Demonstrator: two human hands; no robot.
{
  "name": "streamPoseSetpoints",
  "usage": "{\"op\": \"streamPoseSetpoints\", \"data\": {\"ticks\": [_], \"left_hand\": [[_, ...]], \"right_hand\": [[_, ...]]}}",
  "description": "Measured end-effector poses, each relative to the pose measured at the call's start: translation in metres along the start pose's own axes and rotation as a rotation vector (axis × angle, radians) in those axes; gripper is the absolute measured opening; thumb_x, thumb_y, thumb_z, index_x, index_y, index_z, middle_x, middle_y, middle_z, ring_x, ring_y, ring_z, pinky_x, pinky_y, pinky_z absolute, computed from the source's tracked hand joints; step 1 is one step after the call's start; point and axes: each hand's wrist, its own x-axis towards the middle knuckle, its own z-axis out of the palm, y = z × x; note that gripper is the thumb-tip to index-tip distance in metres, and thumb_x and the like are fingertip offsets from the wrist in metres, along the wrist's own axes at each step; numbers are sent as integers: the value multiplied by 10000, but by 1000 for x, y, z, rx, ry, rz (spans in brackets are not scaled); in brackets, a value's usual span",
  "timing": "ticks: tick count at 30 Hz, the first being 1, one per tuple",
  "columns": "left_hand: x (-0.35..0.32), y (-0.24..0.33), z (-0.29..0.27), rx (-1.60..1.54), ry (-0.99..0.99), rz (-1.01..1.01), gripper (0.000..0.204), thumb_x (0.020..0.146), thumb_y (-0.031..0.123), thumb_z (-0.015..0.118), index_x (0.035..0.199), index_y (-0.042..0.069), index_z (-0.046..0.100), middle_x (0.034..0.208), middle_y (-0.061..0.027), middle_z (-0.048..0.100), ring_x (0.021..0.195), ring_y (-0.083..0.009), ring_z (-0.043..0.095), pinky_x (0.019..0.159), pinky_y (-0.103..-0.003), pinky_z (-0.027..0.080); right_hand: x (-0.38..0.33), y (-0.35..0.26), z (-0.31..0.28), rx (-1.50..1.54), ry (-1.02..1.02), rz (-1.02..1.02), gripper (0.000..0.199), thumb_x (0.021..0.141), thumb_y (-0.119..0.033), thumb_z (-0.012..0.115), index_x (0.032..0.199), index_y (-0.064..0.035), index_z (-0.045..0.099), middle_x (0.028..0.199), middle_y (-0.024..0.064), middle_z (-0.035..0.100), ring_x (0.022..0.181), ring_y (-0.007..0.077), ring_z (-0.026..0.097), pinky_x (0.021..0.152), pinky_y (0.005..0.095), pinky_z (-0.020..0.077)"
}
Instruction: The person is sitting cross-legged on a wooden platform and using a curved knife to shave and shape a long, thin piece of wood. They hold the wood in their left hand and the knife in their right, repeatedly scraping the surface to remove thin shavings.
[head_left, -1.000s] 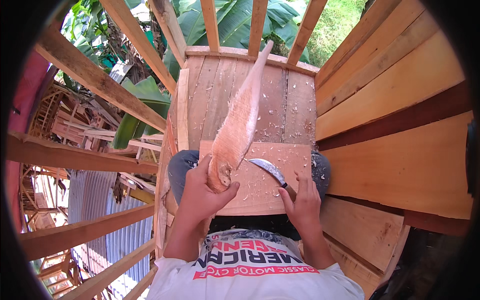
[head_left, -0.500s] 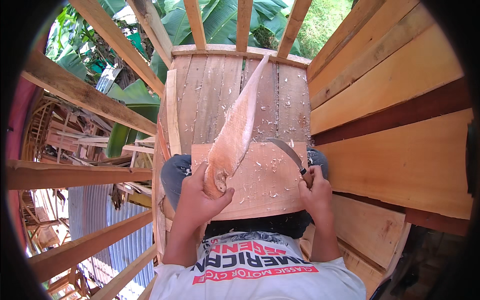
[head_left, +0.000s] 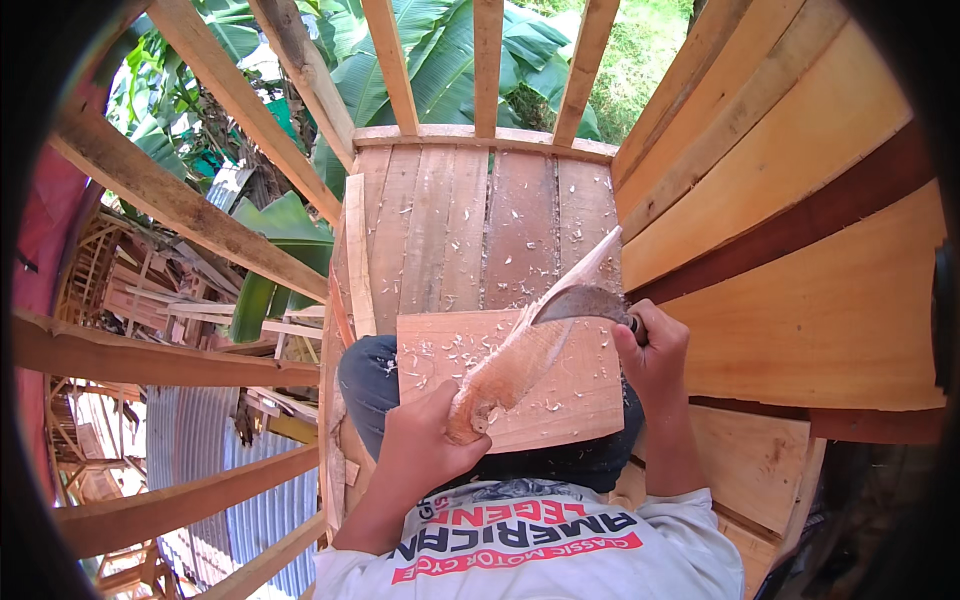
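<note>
My left hand (head_left: 432,432) grips the thick, rounded end of a carved piece of wood (head_left: 512,372), thumb and fingers wrapped round it. The piece is pale, long and tapers to a point at the upper right. My right hand (head_left: 655,348) is closed round the dark handle of a curved knife (head_left: 590,303). Its blade lies across the upper middle of the carved wood, seemingly touching it. Beneath is a flat wooden board (head_left: 585,400) resting on my lap, with curled shavings scattered over it.
A plank floor (head_left: 430,240) strewn with shavings stretches ahead to a low crossbar (head_left: 485,135). Wooden slats (head_left: 180,370) stand along the left and front. Broad planks (head_left: 800,320) form a wall close on the right. Banana leaves (head_left: 440,70) show beyond the slats.
The carved wood has swung its pointed tip right and nearer to me. My right hand has brought the knife up, turning its blade leftward across the wood.
</note>
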Motion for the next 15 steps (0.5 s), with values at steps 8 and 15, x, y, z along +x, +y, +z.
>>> {"op": "streamPoseSetpoints", "data": {"ticks": [8, 15], "left_hand": [[-10, -2, -10, 53, 19, -80, 403, 603, 191, 734, 931, 21, 571, 768, -164, 634, 720, -359, 637, 609, -394, 505], [-11, 3, -17, 87, 9, -58, 379, 611, 194, 734, 903, 24, 562, 746, -164, 628, 708, -361, 634, 603, -405, 504]], "right_hand": [[-5, -8, -4, 160, -16, 113, 364, 858, -281, 658, 661, -18, 501, 524, 108, 414, 466, 210, 455, 464, 326, 366], [-20, -22, 15, 34, -240, 4, 315, 854, -278, 653, 712, -8, 578, 560, 157, 519, 496, 281, 544, 479, 349, 393]]}}
